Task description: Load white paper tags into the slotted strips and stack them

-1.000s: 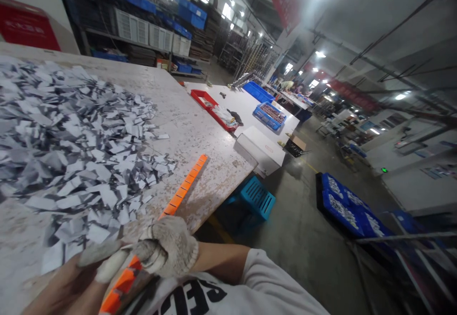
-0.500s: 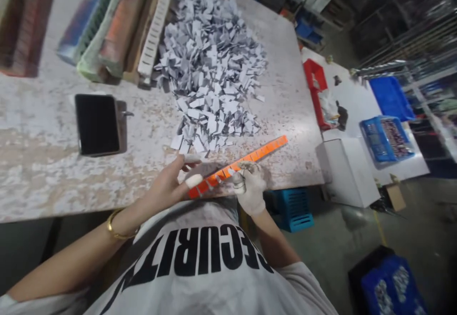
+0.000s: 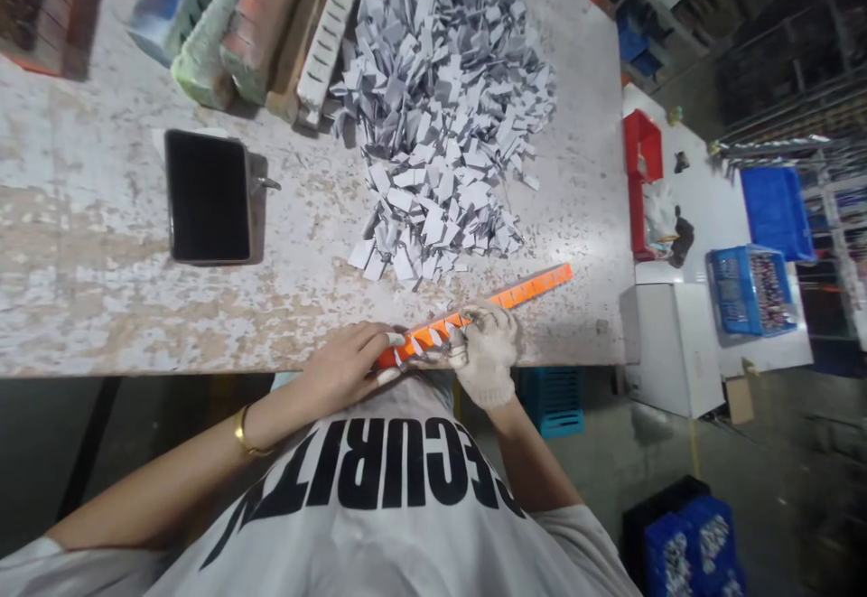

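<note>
Head view: your left hand [image 3: 345, 362] pinches the lower end of the orange strip [image 3: 535, 288] between finger and thumb, both tips in white covers. Your right hand [image 3: 486, 349], in a pale glove, is closed over the strip's middle. The strip slants toward 2 o'clock above the near edge of the table [image 3: 135, 326], with white slips [image 3: 433, 337] sticking out between your hands. A gold bracelet [image 3: 245, 432] circles your left wrist.

From the strip, a heap [image 3: 453, 109] of slips spreads at 12 o'clock, long bars [image 3: 261, 23] lie at 11, and a tablet [image 3: 209, 198] at 10. A red tray [image 3: 635, 209] sits at 2, a white box [image 3: 660, 326] and blue basket [image 3: 726, 285] at 3.
</note>
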The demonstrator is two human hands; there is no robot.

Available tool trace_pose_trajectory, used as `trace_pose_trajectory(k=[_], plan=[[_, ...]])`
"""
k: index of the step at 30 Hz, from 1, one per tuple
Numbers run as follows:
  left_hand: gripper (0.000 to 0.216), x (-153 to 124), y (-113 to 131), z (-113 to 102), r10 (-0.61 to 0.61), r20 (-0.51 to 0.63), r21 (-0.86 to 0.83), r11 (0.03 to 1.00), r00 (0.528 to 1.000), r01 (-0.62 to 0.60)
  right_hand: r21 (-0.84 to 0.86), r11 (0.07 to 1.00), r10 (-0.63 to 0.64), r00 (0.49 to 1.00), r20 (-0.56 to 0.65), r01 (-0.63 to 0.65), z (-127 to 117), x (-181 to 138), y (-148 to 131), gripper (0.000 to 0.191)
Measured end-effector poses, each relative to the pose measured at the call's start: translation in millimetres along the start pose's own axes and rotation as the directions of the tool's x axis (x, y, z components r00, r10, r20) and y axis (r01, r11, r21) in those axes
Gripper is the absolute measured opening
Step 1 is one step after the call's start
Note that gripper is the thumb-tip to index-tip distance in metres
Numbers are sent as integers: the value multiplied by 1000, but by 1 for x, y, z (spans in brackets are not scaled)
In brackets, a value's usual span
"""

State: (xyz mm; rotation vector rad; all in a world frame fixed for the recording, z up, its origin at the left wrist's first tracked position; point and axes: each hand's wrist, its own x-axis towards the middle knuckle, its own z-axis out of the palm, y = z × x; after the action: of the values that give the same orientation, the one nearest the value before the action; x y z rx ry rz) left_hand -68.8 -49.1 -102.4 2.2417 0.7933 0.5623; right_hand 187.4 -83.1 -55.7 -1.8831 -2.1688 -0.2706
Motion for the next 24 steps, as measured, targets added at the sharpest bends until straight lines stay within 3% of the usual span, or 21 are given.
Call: trace_pose_trajectory(k=[7, 18, 21, 24], plan=[[26, 1, -2, 3, 54, -51, -5, 999, 997, -54, 90, 994, -72, 994, 79, 65, 7, 9, 7, 8], [18, -1, 0, 2, 40, -10, 79, 996, 999, -39, 283, 956, -65, 997, -32, 71, 19, 5, 7, 21], [16, -8, 4, -8, 8, -3, 37, 999, 1000, -8, 403, 912, -77, 997, -12, 75, 14, 2, 8, 24], [20, -15, 7, -32, -40, 55, -48, 998, 998, 43, 473, 881, -11, 999, -41, 29, 7, -2, 15, 19]])
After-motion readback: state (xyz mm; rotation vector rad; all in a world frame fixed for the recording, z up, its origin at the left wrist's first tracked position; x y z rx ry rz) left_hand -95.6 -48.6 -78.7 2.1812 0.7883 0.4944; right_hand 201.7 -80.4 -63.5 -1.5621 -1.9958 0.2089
